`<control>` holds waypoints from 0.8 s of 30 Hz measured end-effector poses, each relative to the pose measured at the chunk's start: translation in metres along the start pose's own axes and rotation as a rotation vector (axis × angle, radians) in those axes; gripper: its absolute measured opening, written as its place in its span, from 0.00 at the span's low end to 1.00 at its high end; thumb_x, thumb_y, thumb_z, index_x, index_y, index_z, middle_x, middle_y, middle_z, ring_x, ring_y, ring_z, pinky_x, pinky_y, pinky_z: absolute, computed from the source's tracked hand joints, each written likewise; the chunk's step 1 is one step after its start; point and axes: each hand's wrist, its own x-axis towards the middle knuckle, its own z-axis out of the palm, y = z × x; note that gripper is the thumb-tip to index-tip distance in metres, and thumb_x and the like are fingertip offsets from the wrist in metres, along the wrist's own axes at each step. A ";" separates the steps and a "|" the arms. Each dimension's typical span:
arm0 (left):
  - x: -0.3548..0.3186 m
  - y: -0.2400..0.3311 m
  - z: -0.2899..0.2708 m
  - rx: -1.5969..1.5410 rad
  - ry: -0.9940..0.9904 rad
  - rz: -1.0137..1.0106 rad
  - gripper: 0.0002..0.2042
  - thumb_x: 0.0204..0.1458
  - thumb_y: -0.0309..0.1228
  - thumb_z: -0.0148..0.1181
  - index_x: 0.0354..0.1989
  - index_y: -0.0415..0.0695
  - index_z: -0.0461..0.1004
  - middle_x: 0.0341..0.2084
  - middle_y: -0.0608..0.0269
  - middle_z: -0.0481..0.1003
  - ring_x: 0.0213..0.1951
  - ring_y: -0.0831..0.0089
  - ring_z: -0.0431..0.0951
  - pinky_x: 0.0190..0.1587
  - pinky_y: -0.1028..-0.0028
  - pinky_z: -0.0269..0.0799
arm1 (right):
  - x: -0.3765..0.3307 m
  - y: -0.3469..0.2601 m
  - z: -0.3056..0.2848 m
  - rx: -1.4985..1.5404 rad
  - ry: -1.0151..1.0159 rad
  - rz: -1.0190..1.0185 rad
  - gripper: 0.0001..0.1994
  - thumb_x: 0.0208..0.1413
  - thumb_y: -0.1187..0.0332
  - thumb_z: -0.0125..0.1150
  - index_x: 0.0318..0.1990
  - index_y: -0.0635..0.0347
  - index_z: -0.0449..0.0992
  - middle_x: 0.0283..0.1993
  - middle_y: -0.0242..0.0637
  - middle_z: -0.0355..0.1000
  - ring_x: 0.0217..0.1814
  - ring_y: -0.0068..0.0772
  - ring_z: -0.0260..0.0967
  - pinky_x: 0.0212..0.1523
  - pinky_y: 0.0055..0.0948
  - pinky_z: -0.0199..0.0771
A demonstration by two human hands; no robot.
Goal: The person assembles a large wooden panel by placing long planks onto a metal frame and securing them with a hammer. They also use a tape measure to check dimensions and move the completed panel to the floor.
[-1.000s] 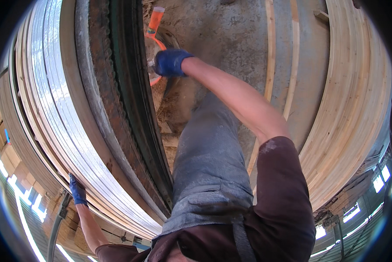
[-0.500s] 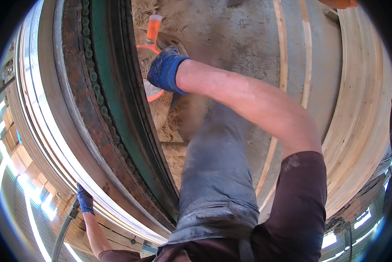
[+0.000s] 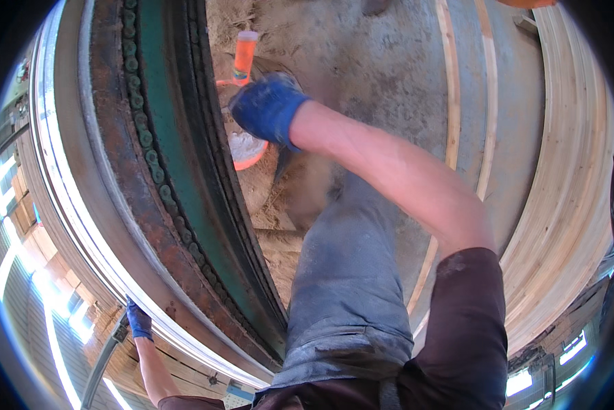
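Note:
In a dusty blue glove, my right hand hangs over an orange bucket with whitish stuff in it. Its fingers are curled and a little blurred; what they hold, if anything, is hidden. An orange cylindrical container with a pale lid stands just beyond this hand. Far off at the lower left, my left hand, also blue-gloved, reaches to the outer edge of long pale boards. Its visible fingers are stretched out against that edge.
Along my left runs a green machine frame with a roller chain and a rusty rail. Sawdust covers the floor beside it. Two thin wooden strips lie to the right, before a stack of long boards.
My right hand has shifted slightly right and nearer to me, showing more of the whitish stuff in the bucket. The left hand stays at the board edge. The whole view has shifted slightly.

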 end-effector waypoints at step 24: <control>-0.004 0.005 0.003 -0.090 -0.167 -0.071 0.19 0.66 0.41 0.53 0.58 0.43 0.73 0.53 0.65 0.78 0.54 0.71 0.77 0.58 0.69 0.73 | -0.016 -0.009 0.000 -0.067 -0.172 -0.132 0.08 0.49 0.73 0.59 0.35 0.57 0.83 0.35 0.44 0.80 0.38 0.46 0.81 0.35 0.44 0.79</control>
